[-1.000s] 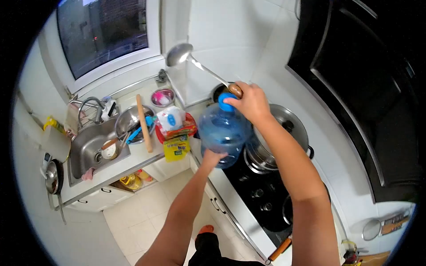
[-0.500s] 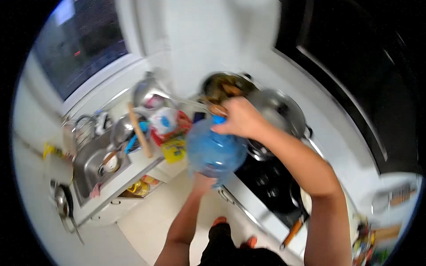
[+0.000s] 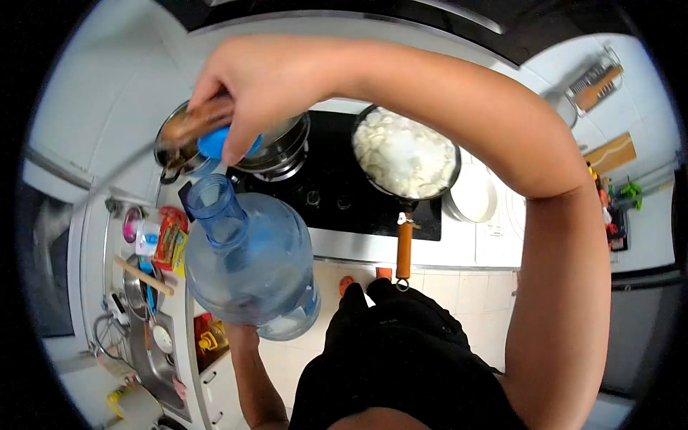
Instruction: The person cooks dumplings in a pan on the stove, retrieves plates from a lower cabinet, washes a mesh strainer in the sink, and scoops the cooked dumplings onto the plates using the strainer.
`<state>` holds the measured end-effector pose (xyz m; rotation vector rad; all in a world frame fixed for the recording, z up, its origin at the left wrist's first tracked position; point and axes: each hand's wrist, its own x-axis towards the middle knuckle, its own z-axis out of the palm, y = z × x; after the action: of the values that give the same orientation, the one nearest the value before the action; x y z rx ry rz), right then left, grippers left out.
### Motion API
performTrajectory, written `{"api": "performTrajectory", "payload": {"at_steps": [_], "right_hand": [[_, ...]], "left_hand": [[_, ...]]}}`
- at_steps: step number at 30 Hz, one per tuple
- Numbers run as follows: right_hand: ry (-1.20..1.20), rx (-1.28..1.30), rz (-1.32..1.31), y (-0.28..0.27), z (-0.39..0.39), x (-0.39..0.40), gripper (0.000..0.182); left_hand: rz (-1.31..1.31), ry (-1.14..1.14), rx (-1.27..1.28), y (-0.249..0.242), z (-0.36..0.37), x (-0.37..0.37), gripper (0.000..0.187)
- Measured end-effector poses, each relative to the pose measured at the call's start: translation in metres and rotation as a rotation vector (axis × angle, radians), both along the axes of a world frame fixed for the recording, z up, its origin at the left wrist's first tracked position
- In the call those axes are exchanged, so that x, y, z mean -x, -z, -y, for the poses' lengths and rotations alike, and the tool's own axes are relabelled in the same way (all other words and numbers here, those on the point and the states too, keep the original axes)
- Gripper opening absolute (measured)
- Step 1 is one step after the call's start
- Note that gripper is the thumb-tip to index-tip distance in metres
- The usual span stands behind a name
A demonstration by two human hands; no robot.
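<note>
Both hands are busy: right hand (image 3: 265, 75) pinches blue cap (image 3: 218, 142) and ladle handle (image 3: 197, 120); left hand (image 3: 242, 334) (mostly hidden) props the water jug (image 3: 251, 265) — keep it steady.

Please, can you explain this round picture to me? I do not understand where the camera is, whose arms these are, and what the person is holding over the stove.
The camera sits on the person's head and looks down through a very wide lens, so the view is round and bent. Both bare arms belong to that person. The left hand supports a large blue water bottle from below; its neck is open. The right hand holds the blue cap together with the brown handle of a ladle. Below lies a black stove with a steel pot and a pan of pale sliced food. At the left are a sink and food packets.
</note>
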<state>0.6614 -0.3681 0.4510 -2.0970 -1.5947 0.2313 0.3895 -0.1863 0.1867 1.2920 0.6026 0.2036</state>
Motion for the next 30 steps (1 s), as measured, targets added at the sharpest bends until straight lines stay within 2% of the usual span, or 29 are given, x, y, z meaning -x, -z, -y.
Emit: {"api": "performTrajectory", "payload": {"at_steps": [2,3,4,6,8,12,16,18,19,25,30], "right_hand": [[0.164,-0.059,-0.026,-0.006,0.045,0.001,0.044],[0.221,-0.102,-0.075,-0.001,0.073,0.0,0.048],[0.347,-0.175,-0.209,0.004,0.104,0.006,0.052],[0.587,-0.15,-0.303,0.035,0.174,0.012,0.048],[0.764,-0.295,-0.647,0.061,0.239,0.043,0.046],[1.147,-0.617,-0.977,0.125,0.336,0.123,0.048],[1.411,-0.857,-1.094,0.173,0.385,0.185,0.047],[1.432,-0.911,-1.118,0.188,0.396,0.203,0.046],[1.452,-0.95,-1.123,0.194,0.399,0.209,0.046],[1.462,-0.999,-1.177,0.206,0.406,0.222,0.044],[1.457,-1.014,-1.23,0.21,0.408,0.228,0.041]], "left_hand": [[-0.108,-0.133,0.157,-0.027,0.023,-0.011,0.035],[-0.094,-0.046,0.032,-0.025,0.025,-0.015,0.043],[-0.086,-0.036,0.017,-0.032,0.03,-0.02,0.043],[-0.144,0.182,-0.134,-0.051,0.041,-0.032,0.05],[-0.147,0.226,-0.166,-0.068,0.054,-0.05,0.05],[-0.203,0.364,-0.233,-0.098,0.082,-0.083,0.053],[-0.32,0.524,-0.414,-0.097,0.085,-0.109,0.047],[-0.344,0.607,-0.495,-0.106,0.096,-0.122,0.036],[-0.368,0.578,-0.578,-0.103,0.101,-0.127,0.028],[-0.455,0.781,-0.625,-0.094,0.101,-0.154,0.019],[-0.47,0.83,-0.664,-0.1,0.119,-0.168,0.017]]}}
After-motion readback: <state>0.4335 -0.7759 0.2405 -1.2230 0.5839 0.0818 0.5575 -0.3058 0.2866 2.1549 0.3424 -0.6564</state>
